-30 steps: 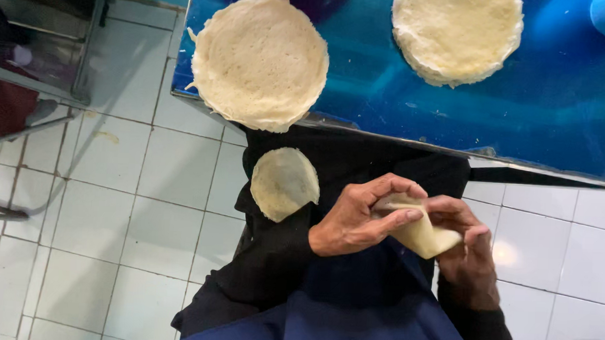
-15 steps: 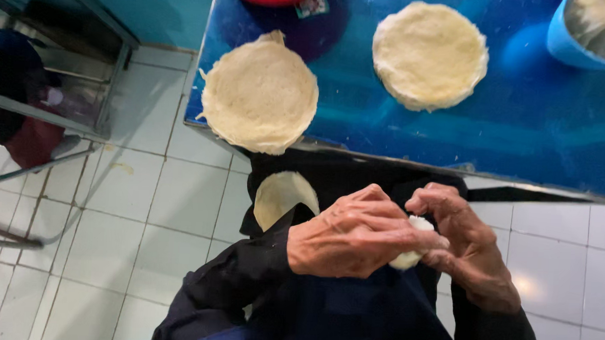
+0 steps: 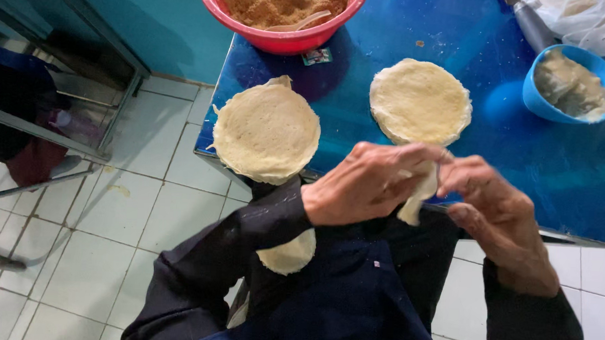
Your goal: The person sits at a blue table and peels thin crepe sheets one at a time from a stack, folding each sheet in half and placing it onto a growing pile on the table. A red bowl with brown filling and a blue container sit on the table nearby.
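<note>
A folded piece of dough (image 3: 418,195) is pinched between the fingers of the left hand (image 3: 370,183) and the right hand (image 3: 498,212), held above the near edge of the blue bench (image 3: 520,159). Two flat dough rounds (image 3: 267,131) are laid on the bench, the left one overhanging its edge. A red bowl (image 3: 281,36) of brown filling is set at the far side, a blue bowl (image 3: 571,83) at the far right.

floor (image 3: 74,248): white square tiles, dark grout | wall (image 3: 152,21): teal | table (image 3: 561,168): glossy blue top | left edge: metal frame (image 3: 59,139) | light: even, indoor
</note>
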A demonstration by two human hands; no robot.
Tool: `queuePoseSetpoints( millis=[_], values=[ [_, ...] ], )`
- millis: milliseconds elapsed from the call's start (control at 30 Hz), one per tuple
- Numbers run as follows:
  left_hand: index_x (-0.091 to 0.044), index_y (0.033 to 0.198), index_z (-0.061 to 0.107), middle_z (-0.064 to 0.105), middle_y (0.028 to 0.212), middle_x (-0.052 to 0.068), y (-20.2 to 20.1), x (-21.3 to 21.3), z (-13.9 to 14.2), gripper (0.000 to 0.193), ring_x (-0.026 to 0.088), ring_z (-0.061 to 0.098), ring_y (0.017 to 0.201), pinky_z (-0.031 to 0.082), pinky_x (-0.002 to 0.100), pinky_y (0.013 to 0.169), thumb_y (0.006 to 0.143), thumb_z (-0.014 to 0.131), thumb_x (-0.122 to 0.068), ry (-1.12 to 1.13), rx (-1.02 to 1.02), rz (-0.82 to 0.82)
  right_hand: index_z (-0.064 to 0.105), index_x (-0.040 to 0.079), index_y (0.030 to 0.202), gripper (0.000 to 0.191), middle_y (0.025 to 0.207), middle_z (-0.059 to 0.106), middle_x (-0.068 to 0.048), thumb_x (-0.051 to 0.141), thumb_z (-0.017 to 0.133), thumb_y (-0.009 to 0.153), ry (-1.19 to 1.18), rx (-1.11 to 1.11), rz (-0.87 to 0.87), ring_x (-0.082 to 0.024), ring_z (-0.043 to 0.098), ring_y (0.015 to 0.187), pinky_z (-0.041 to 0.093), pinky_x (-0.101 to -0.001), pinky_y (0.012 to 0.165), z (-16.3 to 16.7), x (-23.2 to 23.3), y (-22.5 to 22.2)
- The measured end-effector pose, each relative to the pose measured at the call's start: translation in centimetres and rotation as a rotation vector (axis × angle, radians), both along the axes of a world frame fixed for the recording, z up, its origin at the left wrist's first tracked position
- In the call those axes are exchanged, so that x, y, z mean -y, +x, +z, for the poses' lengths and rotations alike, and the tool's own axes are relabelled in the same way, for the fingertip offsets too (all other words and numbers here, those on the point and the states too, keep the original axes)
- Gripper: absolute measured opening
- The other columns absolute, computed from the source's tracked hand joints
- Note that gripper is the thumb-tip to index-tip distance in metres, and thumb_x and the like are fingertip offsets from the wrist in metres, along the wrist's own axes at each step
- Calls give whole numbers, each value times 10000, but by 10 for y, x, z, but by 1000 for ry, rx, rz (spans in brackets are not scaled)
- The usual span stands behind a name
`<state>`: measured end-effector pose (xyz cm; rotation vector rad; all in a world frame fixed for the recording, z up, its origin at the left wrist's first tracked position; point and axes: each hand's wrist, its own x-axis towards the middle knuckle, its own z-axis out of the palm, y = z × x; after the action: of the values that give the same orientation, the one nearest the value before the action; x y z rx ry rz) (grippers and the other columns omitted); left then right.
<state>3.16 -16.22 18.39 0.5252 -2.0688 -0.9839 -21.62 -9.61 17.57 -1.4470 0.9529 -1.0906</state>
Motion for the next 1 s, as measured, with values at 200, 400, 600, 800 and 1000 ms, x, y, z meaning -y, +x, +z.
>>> queuePoseSetpoints(
  millis=[200, 400, 600, 800, 1000],
  values=[
    [-84, 1338, 515, 705, 1171, 126, -19, 36, -4, 278, 276, 740, 953, 605, 378, 808, 1072, 594, -95, -290, -58, 140, 424, 90, 1445, 889, 1420, 495, -105, 386, 878, 740, -283, -164, -22, -196, 500, 1341, 499, -359, 993, -1, 35, 18],
    [-81, 1254, 556, 712, 1090, 104, -29, 55, -16, 188, 242, 736, 899, 606, 337, 771, 1084, 595, -149, -329, -69, 156, 562, 2, 1374, 444, 1305, 655, -144, 244, 736, 1045, -351, -374, -356, -177, 654, 1189, 531, -340, 1030, -19, 39, 22],
    [-61, 1122, 671, 729, 859, 78, -11, 85, -8, 250, 187, 724, 731, 576, 321, 668, 972, 725, -254, -249, 5, 119, 667, -52, 1194, 259, 1058, 721, -111, 200, 651, 1137, -174, -179, -384, -120, 673, 968, 546, -261, 900, -7, 55, 7],
    [-70, 1078, 687, 684, 810, 74, -10, 87, 4, 186, 152, 648, 635, 550, 296, 633, 1018, 693, -245, -177, -8, 185, 663, -30, 1183, 243, 995, 711, -90, 206, 622, 1142, -226, -274, -403, -103, 695, 895, 592, -251, 797, 31, 67, 0],
    [-64, 1071, 678, 594, 733, 115, -13, 111, -30, 163, 226, 563, 573, 511, 327, 585, 971, 680, -192, -213, -22, 232, 691, -34, 1131, 182, 903, 671, -33, 135, 630, 1110, -259, -309, -451, -43, 561, 780, 459, -207, 692, -4, 95, -2]
  ],
)
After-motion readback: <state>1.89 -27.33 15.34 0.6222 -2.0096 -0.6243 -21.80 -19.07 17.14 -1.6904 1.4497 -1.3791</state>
